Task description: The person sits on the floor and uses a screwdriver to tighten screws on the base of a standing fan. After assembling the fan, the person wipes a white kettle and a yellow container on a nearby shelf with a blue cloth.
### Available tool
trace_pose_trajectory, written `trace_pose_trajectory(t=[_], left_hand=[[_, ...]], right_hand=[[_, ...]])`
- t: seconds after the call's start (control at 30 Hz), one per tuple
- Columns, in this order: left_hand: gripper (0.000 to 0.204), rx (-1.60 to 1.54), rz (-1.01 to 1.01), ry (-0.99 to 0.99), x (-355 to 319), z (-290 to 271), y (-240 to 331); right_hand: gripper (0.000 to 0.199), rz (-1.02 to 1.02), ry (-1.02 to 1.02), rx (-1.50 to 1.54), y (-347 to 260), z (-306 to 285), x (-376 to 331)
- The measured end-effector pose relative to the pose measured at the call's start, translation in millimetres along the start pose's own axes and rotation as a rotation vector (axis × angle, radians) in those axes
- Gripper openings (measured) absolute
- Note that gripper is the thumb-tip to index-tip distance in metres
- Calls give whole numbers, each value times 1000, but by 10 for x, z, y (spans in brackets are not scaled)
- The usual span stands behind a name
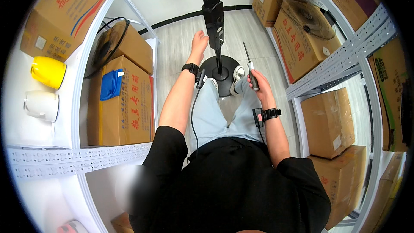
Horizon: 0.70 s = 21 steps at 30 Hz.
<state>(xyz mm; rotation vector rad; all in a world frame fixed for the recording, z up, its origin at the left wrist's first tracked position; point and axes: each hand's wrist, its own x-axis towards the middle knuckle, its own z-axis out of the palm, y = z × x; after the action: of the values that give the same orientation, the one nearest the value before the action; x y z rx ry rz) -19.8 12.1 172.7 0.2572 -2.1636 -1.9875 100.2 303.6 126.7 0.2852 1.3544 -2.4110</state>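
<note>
A black pedestal fan stand (212,15) rises in front of me. Its dark head reaches the top of the view, and its round base (210,67) rests on the floor by my shoes. Beside the pole, my left hand (199,45) is raised with fingers loosely bent and nothing visible in them; whether it touches the pole I cannot tell. My right hand (261,85), to the right of the stand, is closed around the dark handle of a screwdriver (250,65). The screwdriver's long thin shaft points up and away from me, apart from the stand.
Metal shelves (86,153) with brown boxes (129,103) flank me on both sides. Round wire fan guards (105,45) lean at left and on a right-hand box. A blue cloth (112,84), a yellow mug (48,72) and a white mug (41,105) are at left. Cables (195,121) hang from my wrists.
</note>
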Motion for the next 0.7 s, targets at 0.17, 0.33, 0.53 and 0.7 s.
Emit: trace_pose_trajectory(t=[0.17,0.33,0.53,0.7], left_hand=[[51,-119,-110,-40,-249,-12,58],[41,-56,-172,-117,-454,-231,236],[49,102,-130,-443,-703,-321,690],[43,103,-152,-518,-674,-439,1037]], right_hand=[[28,-30,-55,-1,-18,110,-72],[33,-50,-154,-12,-37,420,-118],[38,-101,-260,-33,-98,847,-75],[44,-173,-322,-178,-158,1383,14]])
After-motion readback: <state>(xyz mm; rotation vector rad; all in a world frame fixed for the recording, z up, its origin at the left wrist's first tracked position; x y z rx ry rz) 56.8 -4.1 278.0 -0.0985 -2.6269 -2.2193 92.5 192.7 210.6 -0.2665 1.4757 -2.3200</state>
